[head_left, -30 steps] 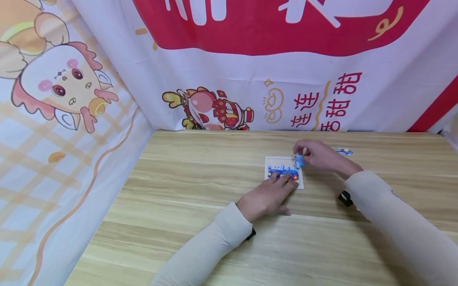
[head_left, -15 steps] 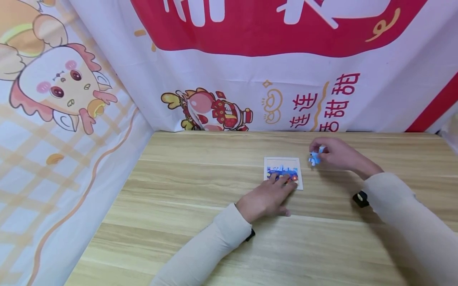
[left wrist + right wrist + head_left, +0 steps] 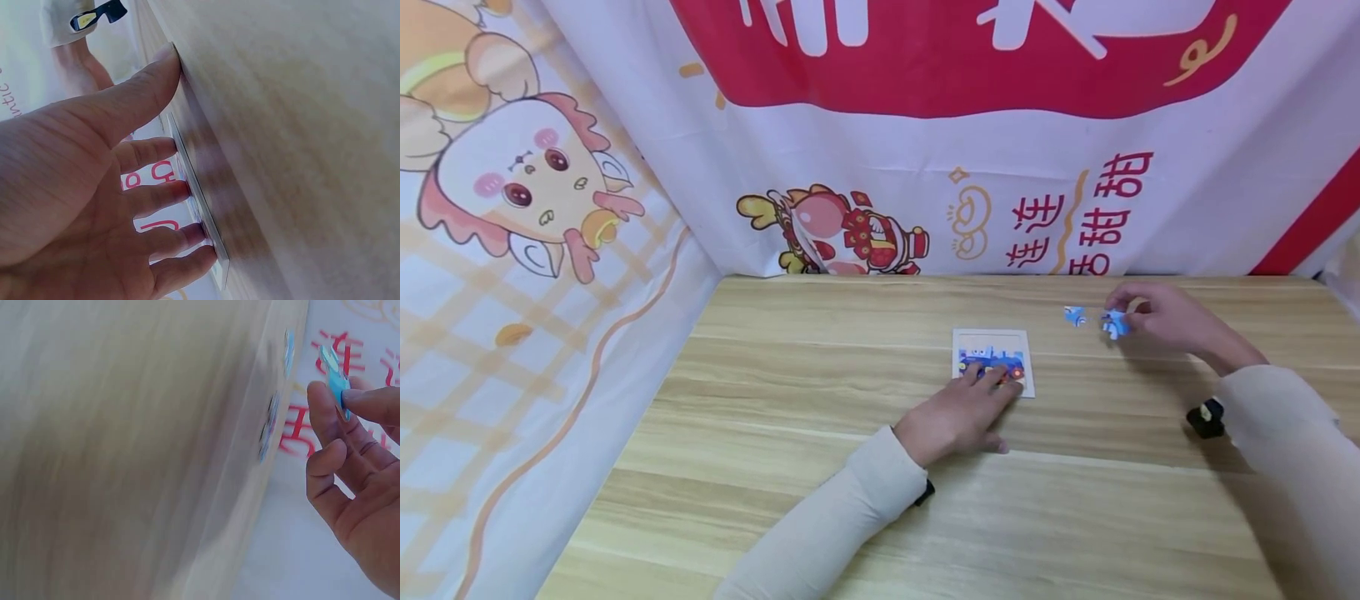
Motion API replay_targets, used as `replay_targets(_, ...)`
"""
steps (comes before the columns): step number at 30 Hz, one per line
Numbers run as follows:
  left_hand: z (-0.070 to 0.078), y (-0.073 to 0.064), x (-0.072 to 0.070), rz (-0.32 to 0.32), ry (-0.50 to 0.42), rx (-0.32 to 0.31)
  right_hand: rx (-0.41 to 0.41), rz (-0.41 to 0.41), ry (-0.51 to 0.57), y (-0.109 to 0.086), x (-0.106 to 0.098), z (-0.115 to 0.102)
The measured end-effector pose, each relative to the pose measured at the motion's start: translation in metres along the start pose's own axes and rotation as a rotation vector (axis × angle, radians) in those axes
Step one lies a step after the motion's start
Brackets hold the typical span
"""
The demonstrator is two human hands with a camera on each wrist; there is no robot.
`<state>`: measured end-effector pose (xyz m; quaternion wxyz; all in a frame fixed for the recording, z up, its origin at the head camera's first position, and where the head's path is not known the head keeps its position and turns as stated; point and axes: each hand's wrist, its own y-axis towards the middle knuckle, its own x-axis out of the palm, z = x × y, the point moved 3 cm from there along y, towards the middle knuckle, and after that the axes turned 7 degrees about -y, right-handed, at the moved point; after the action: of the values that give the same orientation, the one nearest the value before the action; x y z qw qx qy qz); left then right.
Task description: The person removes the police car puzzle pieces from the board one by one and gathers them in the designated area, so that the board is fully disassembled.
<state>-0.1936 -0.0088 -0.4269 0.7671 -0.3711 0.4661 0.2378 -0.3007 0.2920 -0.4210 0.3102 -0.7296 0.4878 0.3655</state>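
The person's left hand (image 3: pixel 961 408) lay with its fingers extended and apart, their tips resting on the lower part of a thin, flat, white-bordered picture puzzle board (image 3: pixel 992 340), apparently steadying it against the pale wood-grain surface (image 3: pixel 820 375). Artwork of a blue vehicle showed just beyond those fingertips, while the board's upper strip, farther from the left hand, was plain beige and looked unfilled. Well to the right of the left hand, the right hand (image 3: pixel 1172 315) pinched a small light-blue jigsaw piece (image 3: pixel 337 386) between thumb and fingers, tilted and clear of the surface. A flat pale-blue-and-peach piece (image 3: pixel 1075 316) lay just left of the right hand; the right wrist view showed another loose piece (image 3: pixel 269 427) near that hand, almost edge-on, so its picture could not be read.

The step in hand appeared to be choosing a piece for the unfilled strip. The next move seemed to call for either swapping the pinched piece for another or carrying it towards the left hand, turning it to match the gap and pressing it flat.
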Motion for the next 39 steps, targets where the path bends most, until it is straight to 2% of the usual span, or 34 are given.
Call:
replay_targets(8, 0.001, -0.001, -0.001, 0.002, 0.009, -0.001, 0.109, -0.006, -0.03, -0.004, -0.012, 0.033)
replay_targets(21, 0.0, -0.002, -0.001, -0.004, 0.012, 0.003, 0.24, -0.022, 0.0, -0.007, -0.018, 0.063)
replay_targets(39, 0.001, -0.001, 0.0, -0.008, 0.029, 0.001, 0.288, 0.0, 0.008, -0.001, -0.015, 0.081)
